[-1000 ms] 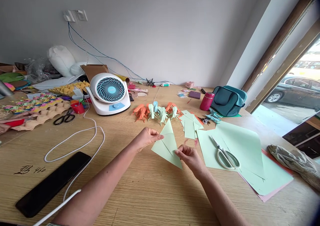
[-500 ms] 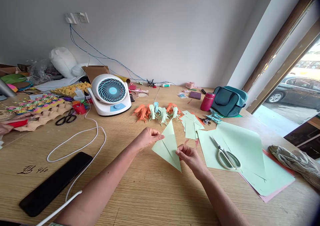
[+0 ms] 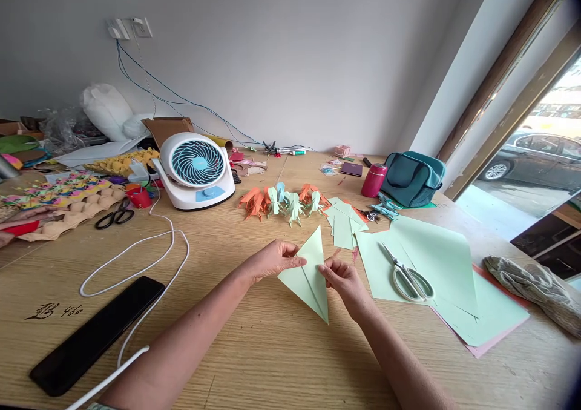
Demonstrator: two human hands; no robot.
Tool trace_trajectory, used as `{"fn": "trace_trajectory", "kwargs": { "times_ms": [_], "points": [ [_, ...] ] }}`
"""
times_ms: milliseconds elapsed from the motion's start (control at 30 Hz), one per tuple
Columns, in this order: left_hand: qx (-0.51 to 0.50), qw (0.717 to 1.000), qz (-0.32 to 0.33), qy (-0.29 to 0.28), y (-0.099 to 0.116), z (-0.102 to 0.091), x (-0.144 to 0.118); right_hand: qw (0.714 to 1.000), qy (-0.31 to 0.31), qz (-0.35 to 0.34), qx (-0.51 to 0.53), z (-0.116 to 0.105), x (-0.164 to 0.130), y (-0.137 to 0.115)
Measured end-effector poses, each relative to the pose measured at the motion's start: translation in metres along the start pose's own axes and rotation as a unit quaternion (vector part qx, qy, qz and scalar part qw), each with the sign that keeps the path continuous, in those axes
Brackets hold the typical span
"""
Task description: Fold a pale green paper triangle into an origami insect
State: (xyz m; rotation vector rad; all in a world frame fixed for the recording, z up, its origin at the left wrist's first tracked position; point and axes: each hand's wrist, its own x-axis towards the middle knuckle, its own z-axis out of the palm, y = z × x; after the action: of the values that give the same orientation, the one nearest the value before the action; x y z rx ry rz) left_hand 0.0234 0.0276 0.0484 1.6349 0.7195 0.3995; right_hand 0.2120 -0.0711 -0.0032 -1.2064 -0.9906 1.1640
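Folded paper [image 3: 307,277]: pale mint green, matte, kite-like shape with a sharp point up and a longer sharp point down toward the person, one straight crease running down the middle, flaps folded in to that crease. It's held just above the counter [image 3: 254,349], centre of view, in front of the person. Left hand [image 3: 272,258] grip: closed on the paper's left corner, thumb on top, fingers under. Right hand [image 3: 345,280] grip: closed on the right edge near the centre crease, fingertips pinched. Both hands touch the paper; lower tip looks at or just above the wood, cannot tell which. Right of it: flat mint sheets [image 3: 431,264] stacked over a pink sheet, with white-handled scissors [image 3: 406,274] lying on them. Behind it: a small pile of cut mint pieces [image 3: 344,221] and a row of finished orange and green origami figures [image 3: 284,201]. Further back: white desk fan [image 3: 195,169], red bottle [image 3: 373,180], teal bag [image 3: 413,178]. Left: black scissors [image 3: 113,215], white cable [image 3: 145,258], black flat slab [image 3: 93,334].
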Motion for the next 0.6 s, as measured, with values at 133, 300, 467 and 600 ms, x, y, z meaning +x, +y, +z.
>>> {"fn": "trace_trajectory", "kwargs": {
  "times_ms": [133,300,467,600],
  "points": [
    [-0.013,0.999,-0.028,-0.018,-0.0063,0.0037,0.0028,1.000,-0.007,-0.003,0.010,0.0014,-0.0008,0.0010],
    [-0.005,0.999,-0.026,-0.032,-0.0092,0.0033,0.0046,1.000,0.003,-0.010,0.020,-0.0002,-0.0005,0.0043],
    [0.034,0.999,0.021,0.013,-0.0053,0.0012,0.0047,0.999,0.007,-0.010,0.037,-0.0001,0.0009,0.0073],
    [0.025,0.999,0.020,0.013,-0.0051,0.0009,0.0049,0.998,0.007,-0.007,0.059,0.0016,0.0009,0.0075]
  ]
}}
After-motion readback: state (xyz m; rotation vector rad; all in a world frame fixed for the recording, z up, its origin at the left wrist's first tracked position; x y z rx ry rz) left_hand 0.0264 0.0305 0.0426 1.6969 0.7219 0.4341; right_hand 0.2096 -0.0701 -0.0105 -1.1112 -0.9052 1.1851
